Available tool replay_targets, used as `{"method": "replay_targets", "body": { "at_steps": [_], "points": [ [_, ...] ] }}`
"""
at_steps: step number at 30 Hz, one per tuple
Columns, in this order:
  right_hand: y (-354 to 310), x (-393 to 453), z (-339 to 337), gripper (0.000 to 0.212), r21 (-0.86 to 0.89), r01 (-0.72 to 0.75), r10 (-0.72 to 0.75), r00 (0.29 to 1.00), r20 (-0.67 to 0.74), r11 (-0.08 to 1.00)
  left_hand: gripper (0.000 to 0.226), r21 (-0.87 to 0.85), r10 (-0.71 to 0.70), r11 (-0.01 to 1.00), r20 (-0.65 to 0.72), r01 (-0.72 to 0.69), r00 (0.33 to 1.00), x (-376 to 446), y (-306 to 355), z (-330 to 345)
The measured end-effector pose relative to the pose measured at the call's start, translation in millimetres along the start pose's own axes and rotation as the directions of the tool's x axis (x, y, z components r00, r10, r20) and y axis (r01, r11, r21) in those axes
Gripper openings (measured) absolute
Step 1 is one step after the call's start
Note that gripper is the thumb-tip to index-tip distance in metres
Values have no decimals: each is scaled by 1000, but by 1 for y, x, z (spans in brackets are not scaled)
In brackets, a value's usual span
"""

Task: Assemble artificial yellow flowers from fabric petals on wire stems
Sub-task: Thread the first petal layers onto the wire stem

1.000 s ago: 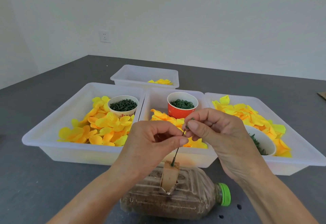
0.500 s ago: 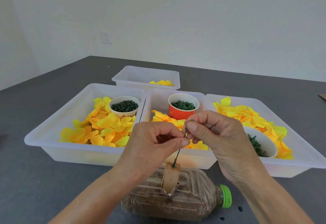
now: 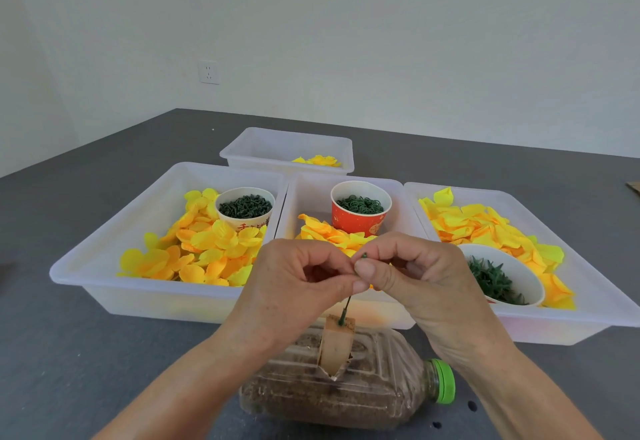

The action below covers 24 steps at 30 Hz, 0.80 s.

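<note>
Head view: both hands, left [image 3: 294, 287] and right [image 3: 415, 273], pinch green wire stem [image 3: 346, 311]; cup writing unreadable.

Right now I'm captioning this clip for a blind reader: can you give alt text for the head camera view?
Two hands, left hand and right hand, pinch a thin green wire stem standing in a block on a sand-filled bottle lying on its side. Behind sit white trays of yellow petals and cups of green parts.

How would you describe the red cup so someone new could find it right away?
Find the three white bins side by side; take the middle bin. The red cup stands at its back, behind yellow petals. It is the only red cup, and holds small green rings.
</note>
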State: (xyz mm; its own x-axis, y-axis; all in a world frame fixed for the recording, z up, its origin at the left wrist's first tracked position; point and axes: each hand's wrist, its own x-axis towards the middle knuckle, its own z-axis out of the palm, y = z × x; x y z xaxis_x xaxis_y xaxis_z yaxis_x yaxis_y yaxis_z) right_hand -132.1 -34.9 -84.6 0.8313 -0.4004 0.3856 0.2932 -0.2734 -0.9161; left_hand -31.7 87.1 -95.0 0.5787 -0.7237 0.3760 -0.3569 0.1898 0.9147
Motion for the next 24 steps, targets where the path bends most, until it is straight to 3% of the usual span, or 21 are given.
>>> {"method": "replay_targets", "body": {
  "at_steps": [8, 11, 16, 22, 24],
  "points": [
    [13, -9, 3, 6, -30, 13, -13, 1000, 6, 999, 30, 114, -83, 990, 46, 77, 995, -7, -6, -8],
    [21, -14, 5, 5, -62, 7, -6, 1000, 25, 998, 19, 170, -79, 983, 78, 65, 994, -9, -4, -14],
    [28, -18, 6, 8, -55, -8, 11, 999, 41, 998, 38, 199, -81, 977, 37, 72, 996, -9, -5, -19],
    [29, -19, 6, 8, -84, 3, 1, 999, 51, 996, 38, 185, -76, 981, 52, 65, 996, -9, -6, -17],
    [30, -19, 6, 7, -81, 0, 3, 999, 44, 997, 26, 164, -69, 985, 52, 59, 996, -8, -6, -15]
  ]
}}
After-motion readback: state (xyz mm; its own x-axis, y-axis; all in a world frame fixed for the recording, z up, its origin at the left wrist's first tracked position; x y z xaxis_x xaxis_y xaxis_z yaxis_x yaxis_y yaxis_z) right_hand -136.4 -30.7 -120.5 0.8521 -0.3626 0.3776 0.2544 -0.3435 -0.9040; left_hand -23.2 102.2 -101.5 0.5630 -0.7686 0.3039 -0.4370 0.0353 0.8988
